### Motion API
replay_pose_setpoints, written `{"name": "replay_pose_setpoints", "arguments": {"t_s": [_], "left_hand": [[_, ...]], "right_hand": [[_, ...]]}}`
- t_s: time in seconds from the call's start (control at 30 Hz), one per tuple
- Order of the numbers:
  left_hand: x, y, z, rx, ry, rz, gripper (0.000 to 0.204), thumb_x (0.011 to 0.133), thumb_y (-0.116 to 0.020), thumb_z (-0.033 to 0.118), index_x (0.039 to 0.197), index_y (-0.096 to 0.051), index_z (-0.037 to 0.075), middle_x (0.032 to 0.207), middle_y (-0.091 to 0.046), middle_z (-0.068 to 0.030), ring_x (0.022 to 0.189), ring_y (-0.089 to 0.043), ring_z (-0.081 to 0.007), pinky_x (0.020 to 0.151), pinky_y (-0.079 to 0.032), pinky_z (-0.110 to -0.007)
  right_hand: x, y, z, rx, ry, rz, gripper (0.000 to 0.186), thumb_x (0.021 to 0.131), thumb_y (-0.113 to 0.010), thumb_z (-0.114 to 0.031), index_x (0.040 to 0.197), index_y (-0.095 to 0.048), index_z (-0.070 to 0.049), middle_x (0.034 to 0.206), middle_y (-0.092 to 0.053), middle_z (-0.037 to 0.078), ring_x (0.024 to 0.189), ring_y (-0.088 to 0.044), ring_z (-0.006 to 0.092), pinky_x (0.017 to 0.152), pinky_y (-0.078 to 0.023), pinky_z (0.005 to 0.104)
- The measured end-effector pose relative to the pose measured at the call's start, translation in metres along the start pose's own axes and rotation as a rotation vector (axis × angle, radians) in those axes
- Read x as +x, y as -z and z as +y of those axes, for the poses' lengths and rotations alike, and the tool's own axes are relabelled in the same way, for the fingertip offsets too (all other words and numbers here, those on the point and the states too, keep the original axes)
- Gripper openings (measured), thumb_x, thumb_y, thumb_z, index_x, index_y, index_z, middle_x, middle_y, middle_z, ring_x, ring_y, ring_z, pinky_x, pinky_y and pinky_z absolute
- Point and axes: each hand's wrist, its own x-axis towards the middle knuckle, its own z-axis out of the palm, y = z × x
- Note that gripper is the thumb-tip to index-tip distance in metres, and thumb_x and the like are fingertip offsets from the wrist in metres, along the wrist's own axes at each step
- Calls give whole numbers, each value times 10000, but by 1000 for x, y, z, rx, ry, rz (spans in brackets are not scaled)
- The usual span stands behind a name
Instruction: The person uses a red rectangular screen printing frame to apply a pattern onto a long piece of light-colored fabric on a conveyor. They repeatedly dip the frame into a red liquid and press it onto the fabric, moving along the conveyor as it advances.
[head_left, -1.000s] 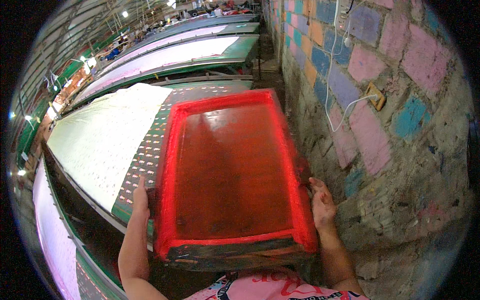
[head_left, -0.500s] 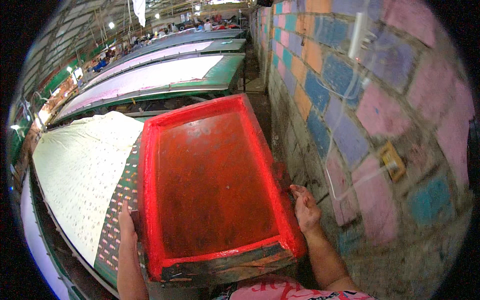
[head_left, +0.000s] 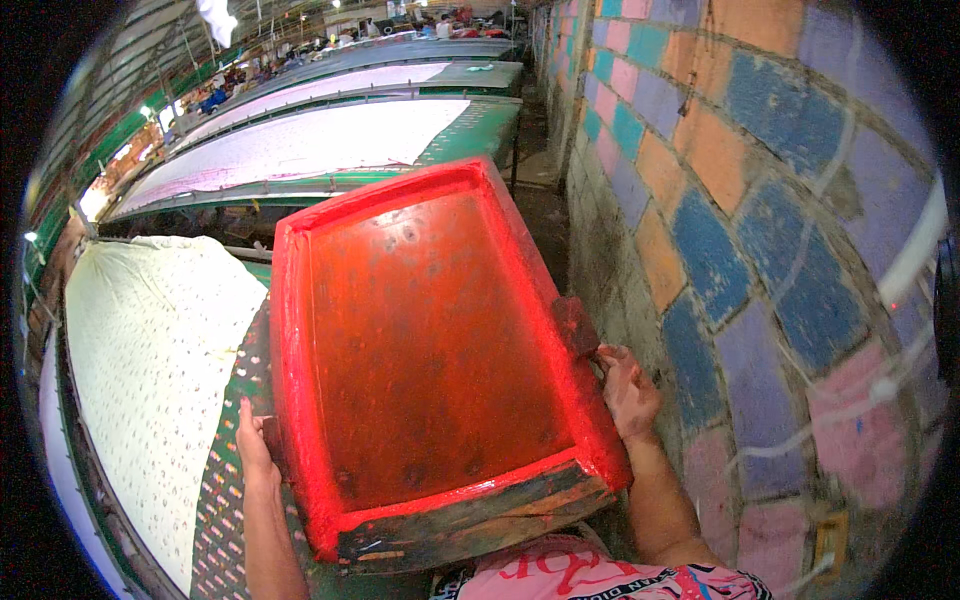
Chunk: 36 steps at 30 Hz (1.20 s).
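A large screen printing frame (head_left: pixel 435 340) with bright red paint smeared around its border is held up, tilted, in front of my body. Its mesh is dark orange-red, and the near end shows a worn dark edge. My left hand (head_left: pixel 256 442) grips the left side, its thumb pointing up and the other fingers partly hidden by the frame. On the opposite side, my right hand (head_left: pixel 630 396) holds the frame just below a dark reddish block (head_left: pixel 574 326) fixed to its edge. Beneath the frame's left side runs a green printing table (head_left: pixel 228 480) with rows of small marks.
Pale dotted fabric (head_left: pixel 150 330) lies along the table to my left. More long tables, one bearing white fabric (head_left: pixel 320 145), stretch away ahead. A painted block wall (head_left: pixel 720 250) stands close on my right, with a narrow passage (head_left: pixel 545 200) beside it. Cables hang on the wall.
My view has shifted along the wall, toward the far tables. Both hands still hold the frame, which has turned slightly, and my right hand sits a little higher and farther right.
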Motion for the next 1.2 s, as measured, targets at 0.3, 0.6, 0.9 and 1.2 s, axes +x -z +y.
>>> {"name": "replay_pose_setpoints", "arguments": {"t_s": [0.3,0.6,0.9,1.2], "left_hand": [[128,-230,1,-112,-104,189,662,1110,-522,654,923,-722,51,919,-789,-134,803,-750,-252,820,-601,-391],[213,-408,56,-225,-124,389,732,1066,-528,730,835,-734,66,887,-806,-130,811,-775,-262,826,-609,-394],[407,-534,73,-98,-42,327,807,1050,-516,774,780,-732,45,821,-794,-137,697,-736,-245,745,-592,-373],[641,-736,93,-141,-13,99,639,1035,-638,711,801,-635,117,779,-704,-36,676,-653,-181,675,-524,-337]], "right_hand": [[310,89,46,-58,62,-219,736,997,-699,-522,1461,-637,45,1496,-665,191,1483,-534,326,1328,-271,450],[530,126,41,90,-175,-275,745,993,-691,-537,1454,-632,46,1493,-660,150,1486,-512,283,1306,-283,396],[737,195,104,132,-113,-258,686,1022,-702,-481,1462,-610,37,1507,-640,131,1473,-493,254,1291,-285,395],[989,277,122,73,-73,-160,624,1049,-648,-436,1434,-637,55,1505,-649,159,1501,-481,275,1320,-217,428]]}}
